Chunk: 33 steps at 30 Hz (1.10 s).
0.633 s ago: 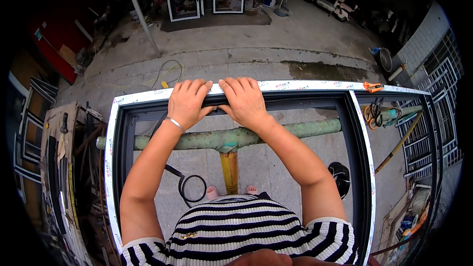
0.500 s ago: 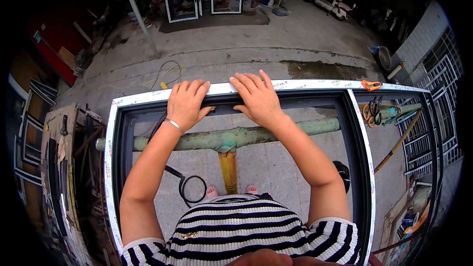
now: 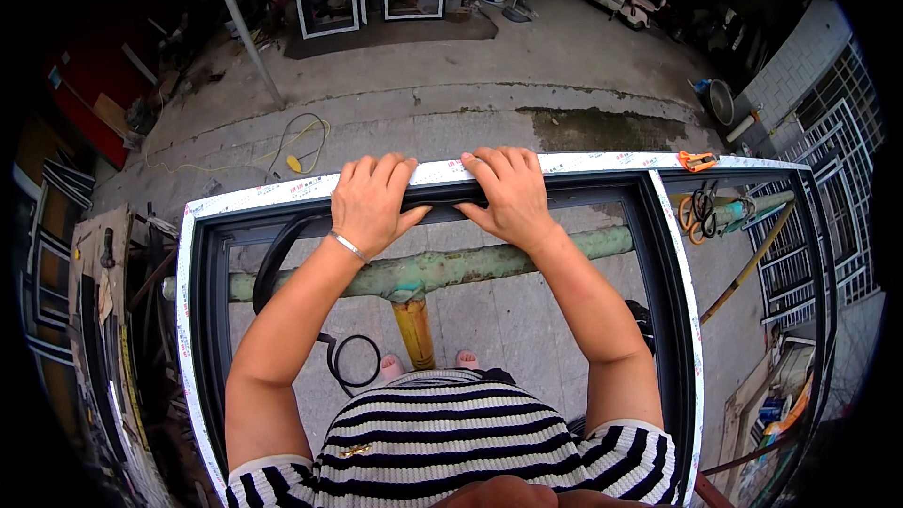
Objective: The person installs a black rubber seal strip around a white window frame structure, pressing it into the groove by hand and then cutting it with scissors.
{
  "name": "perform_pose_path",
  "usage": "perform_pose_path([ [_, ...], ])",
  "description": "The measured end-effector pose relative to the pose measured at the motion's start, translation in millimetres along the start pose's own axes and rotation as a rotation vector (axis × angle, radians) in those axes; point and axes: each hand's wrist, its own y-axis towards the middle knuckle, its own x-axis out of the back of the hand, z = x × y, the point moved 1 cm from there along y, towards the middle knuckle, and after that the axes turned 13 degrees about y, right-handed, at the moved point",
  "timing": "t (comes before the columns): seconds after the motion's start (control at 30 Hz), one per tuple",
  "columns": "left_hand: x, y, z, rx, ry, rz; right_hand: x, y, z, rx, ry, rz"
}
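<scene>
A large dark window frame (image 3: 670, 310) with white protective film on its outer faces lies level in front of me. My left hand (image 3: 369, 202) wraps over its far rail, fingers on the white film and thumb bent underneath. A black rubber strip (image 3: 275, 259) curves from under that hand along the inner edge, and its tail ends in a loop near the floor. My right hand (image 3: 508, 190) grips the same rail just to the right. Both thumbs press at the strip along the rail's inner side; the strip is partly hidden beneath the hands.
Under the frame stands a green-wrapped crossbar (image 3: 470, 268) on a yellow post (image 3: 414, 334). An orange-handled tool (image 3: 697, 162) rests on the rail at right, with orange-handled scissors (image 3: 696, 216) below. A cluttered workbench (image 3: 99, 273) stands left; metal grilles (image 3: 800, 254) lean right.
My left hand has slid right along the rail, and the rubber strip now bows out in a wider curve beside it. The right hand also sits slightly farther right along the rail.
</scene>
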Motion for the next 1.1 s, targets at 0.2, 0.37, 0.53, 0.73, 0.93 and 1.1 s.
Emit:
perform_pose_path([
  [0.2,-7,-2,2,-0.038,0.031,-0.078,-6,-1,-4,0.011,-0.008,-0.019],
  [0.37,-11,-4,2,-0.056,0.062,-0.103,-7,-3,-3,0.002,-0.021,-0.042],
  [0.53,-12,2,-10,-0.02,0.068,-0.105,-15,-3,-1,-0.014,-0.027,-0.085],
  [0.73,-6,7,-19,0.069,0.022,0.001,-12,-5,3,-0.046,-0.006,-0.069],
  [0.93,-5,15,-37,0.052,-0.029,-0.103,22,-19,-11,-0.04,0.112,-0.075],
  [1.1,-12,30,-46,0.076,-0.122,0.005,29,-24,-27,-0.164,0.1,-0.125],
])
